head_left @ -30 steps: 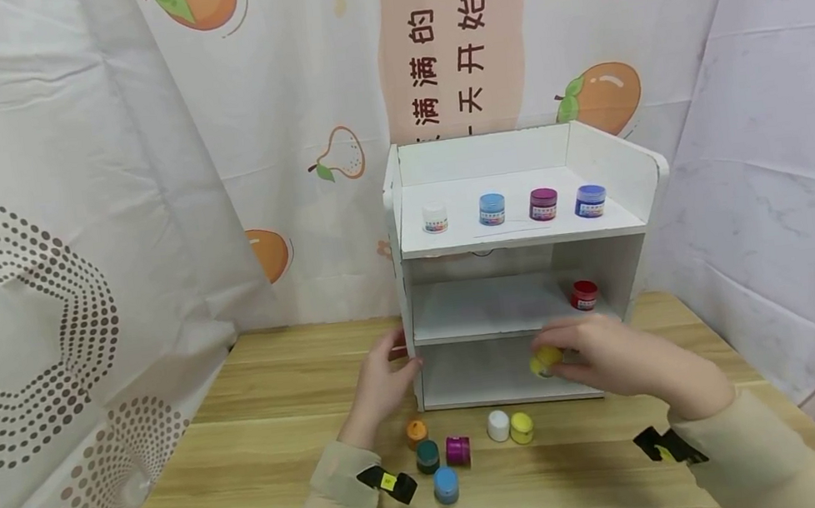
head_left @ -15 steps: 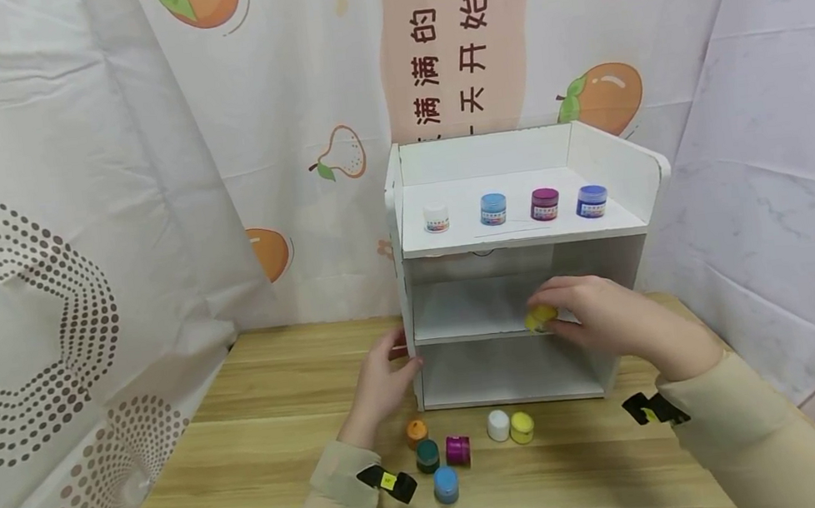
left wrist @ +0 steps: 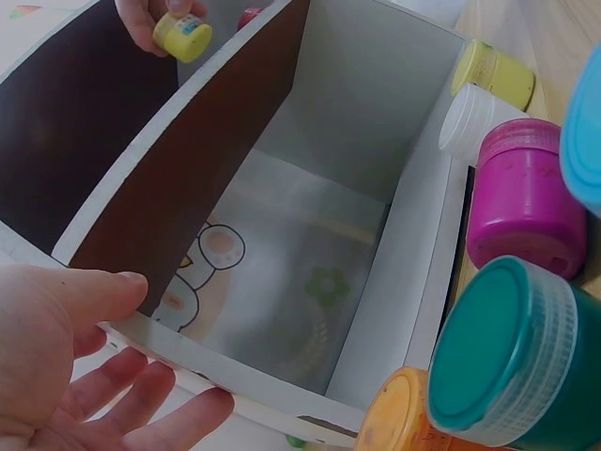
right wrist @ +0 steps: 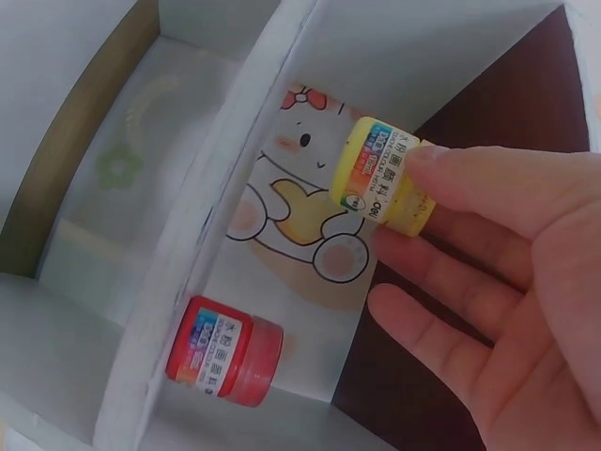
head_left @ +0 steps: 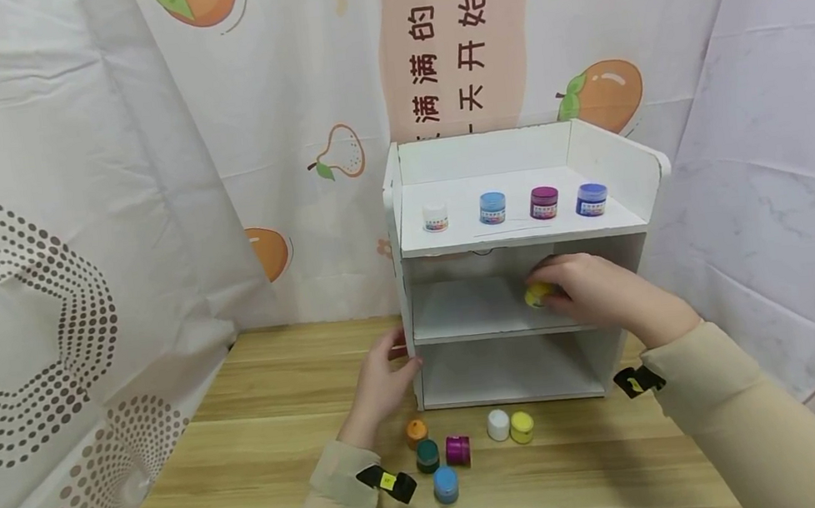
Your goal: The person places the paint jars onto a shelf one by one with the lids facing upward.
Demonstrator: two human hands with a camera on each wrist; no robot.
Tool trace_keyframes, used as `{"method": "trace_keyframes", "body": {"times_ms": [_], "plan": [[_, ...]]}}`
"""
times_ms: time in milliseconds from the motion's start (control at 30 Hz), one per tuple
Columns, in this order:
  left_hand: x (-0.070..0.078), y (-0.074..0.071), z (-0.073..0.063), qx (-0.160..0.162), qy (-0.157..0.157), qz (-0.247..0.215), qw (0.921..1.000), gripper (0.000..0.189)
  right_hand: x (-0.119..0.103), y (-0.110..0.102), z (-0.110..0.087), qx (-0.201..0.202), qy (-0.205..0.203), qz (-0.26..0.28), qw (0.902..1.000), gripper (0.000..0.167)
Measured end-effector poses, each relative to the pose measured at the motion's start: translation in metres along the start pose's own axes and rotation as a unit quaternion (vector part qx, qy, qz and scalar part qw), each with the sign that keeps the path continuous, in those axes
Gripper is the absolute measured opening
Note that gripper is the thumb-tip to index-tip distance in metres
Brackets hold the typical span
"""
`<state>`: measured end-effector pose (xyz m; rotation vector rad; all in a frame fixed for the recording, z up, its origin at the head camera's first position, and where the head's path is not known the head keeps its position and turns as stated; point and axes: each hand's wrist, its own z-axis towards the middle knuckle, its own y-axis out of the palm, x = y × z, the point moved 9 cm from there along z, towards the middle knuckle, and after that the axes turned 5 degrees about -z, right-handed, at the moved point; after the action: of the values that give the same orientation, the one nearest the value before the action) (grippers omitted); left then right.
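My right hand pinches a small yellow paint jar between thumb and fingers. It is in the middle compartment of a white shelf unit, above that compartment's floor. In the right wrist view a red paint jar stands on the same level, apart from the yellow one; in the head view my right hand hides it. My left hand holds the unit's left side panel at its front edge, the thumb on the inner side and the fingers outside.
White, light blue, purple and dark blue jars stand on the top shelf. Several more lie or stand on the wooden table before the unit, including orange, green and magenta ones.
My right hand has lifted the yellow paint jar from in front of the bottom compartment up into the middle one. The left hand stays on the side panel.
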<state>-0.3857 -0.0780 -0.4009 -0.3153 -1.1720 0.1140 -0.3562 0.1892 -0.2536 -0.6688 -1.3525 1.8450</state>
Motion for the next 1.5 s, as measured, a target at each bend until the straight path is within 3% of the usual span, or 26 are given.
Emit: {"method": "trace_keyframes", "body": {"times_ms": [400, 900, 1100, 1500], "plan": [[0.002, 0.0, -0.001, -0.001, -0.001, 0.002, 1.0, 0.053, 0.015, 0.004, 0.01, -0.029, 0.021, 0.001, 0.9994, 0.03], [0.0, 0.0, 0.0, 0.0, 0.001, -0.002, 1.0, 0.053, 0.025, 0.022, 0.018, -0.086, 0.032, -0.053, 0.9944, 0.024], [-0.001, 0.0, 0.0, 0.001, 0.006, -0.002, 1.0, 0.051, 0.024, 0.025, 0.021, -0.088, 0.019, -0.058, 0.9943, 0.016], [-0.004, 0.0, 0.001, 0.007, 0.008, 0.0, 0.9999, 0.053, 0.024, 0.027, 0.023, -0.101, 0.022, -0.052, 0.9933, 0.015]]}}
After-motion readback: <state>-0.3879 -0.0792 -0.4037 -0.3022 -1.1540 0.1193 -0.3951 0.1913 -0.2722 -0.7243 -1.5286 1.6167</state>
